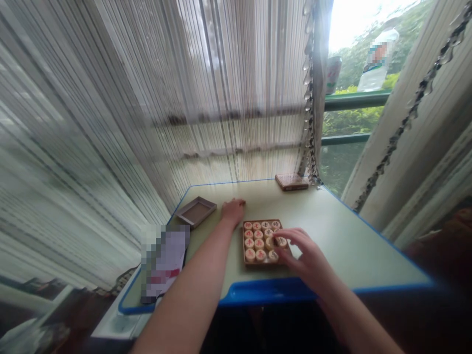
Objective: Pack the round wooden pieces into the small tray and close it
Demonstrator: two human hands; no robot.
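Observation:
A shallow wooden box [245, 246] holds several round wooden chess pieces [255, 235] with red and dark characters, laid in rows. My right hand [306, 253] lies over the box's right side, and its fingertips pinch one piece [281, 241] there. My left hand [233, 210] rests on the pale green table [332, 231] just to the left and behind the box, fingers curled loosely, holding nothing that I can see.
An empty box lid [196, 211] lies at the table's back left. A flat wooden box [292, 181] sits at the back edge by the window. A blurred packet [162, 260] lies at the left front. Sheer string curtains [147, 98] hang close behind. The table has a blue rim [265, 291].

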